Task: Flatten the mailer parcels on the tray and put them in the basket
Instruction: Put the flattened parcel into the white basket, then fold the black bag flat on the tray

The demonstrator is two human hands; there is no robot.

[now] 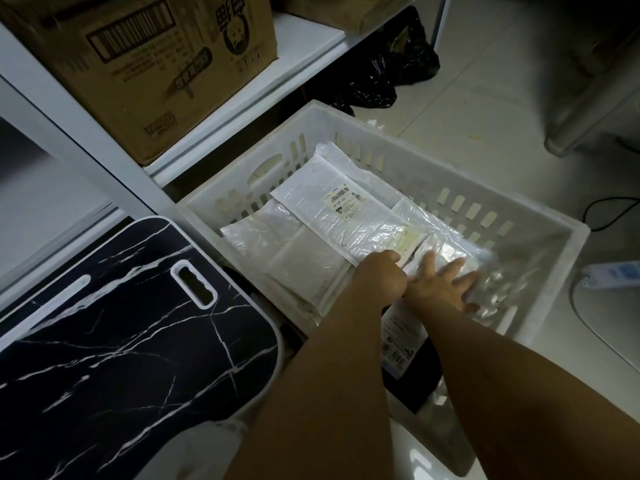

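Observation:
A white slotted basket (540, 216) stands on the floor and holds several flat white and clear mailer parcels. The top one carries a shipping label (344, 202). Both arms reach into the basket's near right part. My right hand (443, 280) lies flat with its fingers spread on a shiny clear mailer parcel (453, 249). My left hand (381, 275) sits just left of it, fingers curled at that parcel's left edge; the fingertips are hidden. The black marble-patterned tray (104, 334) at the lower left has nothing on it.
A white shelf unit (304, 46) stands behind the basket, with a cardboard box (156, 64) on it. Black plastic bags (391, 74) lie on the floor beyond. A power strip (613, 275) and cables lie at the right. A labelled packet (398, 348) shows under my forearms.

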